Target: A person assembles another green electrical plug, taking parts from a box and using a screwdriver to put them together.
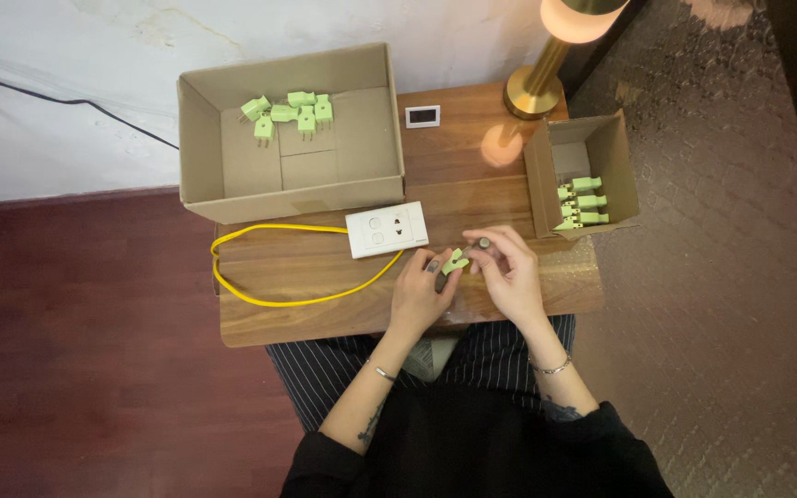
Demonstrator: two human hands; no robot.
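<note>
While pinched between left hand [420, 293] and right hand [509, 269] over bench [325, 318]: green plug [455, 262], both grips pressed on it. Six in large box [290, 132], three in small box [583, 171].

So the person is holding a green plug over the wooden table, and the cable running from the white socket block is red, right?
Not quite. The cable looping from the white socket block is yellow, not red, as the head view shows. The rest holds: both the left hand and the right hand hold a green plug over the wooden table.
</note>
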